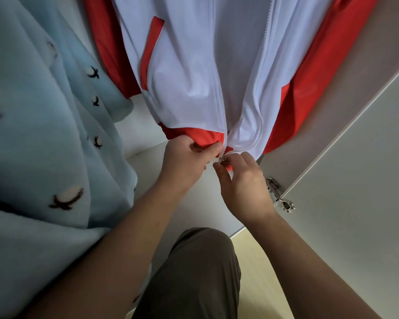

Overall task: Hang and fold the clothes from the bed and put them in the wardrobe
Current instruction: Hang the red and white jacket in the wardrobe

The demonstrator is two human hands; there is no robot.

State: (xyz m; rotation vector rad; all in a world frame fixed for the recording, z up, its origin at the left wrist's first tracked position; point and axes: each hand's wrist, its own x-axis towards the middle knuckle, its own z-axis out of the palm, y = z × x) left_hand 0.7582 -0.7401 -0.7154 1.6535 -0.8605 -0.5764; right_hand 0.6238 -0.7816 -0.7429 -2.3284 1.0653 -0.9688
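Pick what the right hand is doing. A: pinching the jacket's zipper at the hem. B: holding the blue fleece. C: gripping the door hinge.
A: the right hand pinches the zipper pull at the bottom hem of the white and red jacket.

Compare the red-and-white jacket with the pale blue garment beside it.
The jacket is smooth white with red panels; the pale blue garment is fleecy with small bird motifs. The jacket's front zip is open; the blue garment shows no zip. The left hand and right hand grip the jacket's hem; neither touches the blue garment. Both hang side by side.
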